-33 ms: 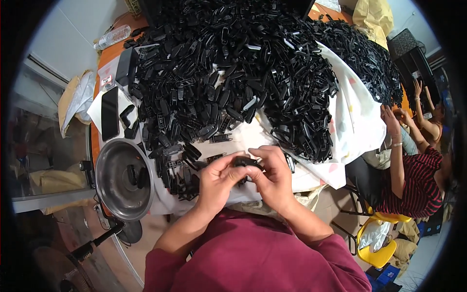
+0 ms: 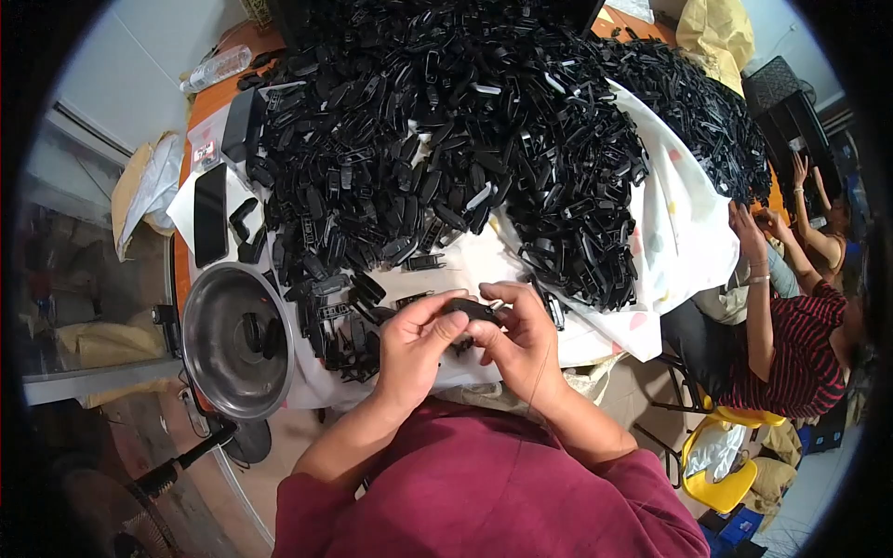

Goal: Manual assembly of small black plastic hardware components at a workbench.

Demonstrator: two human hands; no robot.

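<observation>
Above the table's front edge, an oblong black plastic part (image 2: 468, 309) is pinched between both hands. My left hand (image 2: 415, 342) grips its left end, thumb on top. My right hand (image 2: 521, 337) holds its right end with thumb and fingers. Fingers cover much of the part, so its exact kind is unclear. Several similar black frame-like parts (image 2: 346, 337) lie beside my left hand on the white cloth. Beyond the hands rises a large heap of black plastic parts (image 2: 400, 158), mostly oblong shells and small frames.
A round metal basin (image 2: 197, 372) at the left contains a few black pieces. Near it lie a dark phone (image 2: 210, 216) and a clear bottle (image 2: 219, 70). On the right, a co-worker in a striped shirt (image 2: 791, 358) sits by a second heap (image 2: 693, 121). A yellow chair (image 2: 721, 479) stands below.
The black part has turned in my fingers, showing a broader flat face. My right fingers have shifted slightly along its right end. The heap and basin look the same.
</observation>
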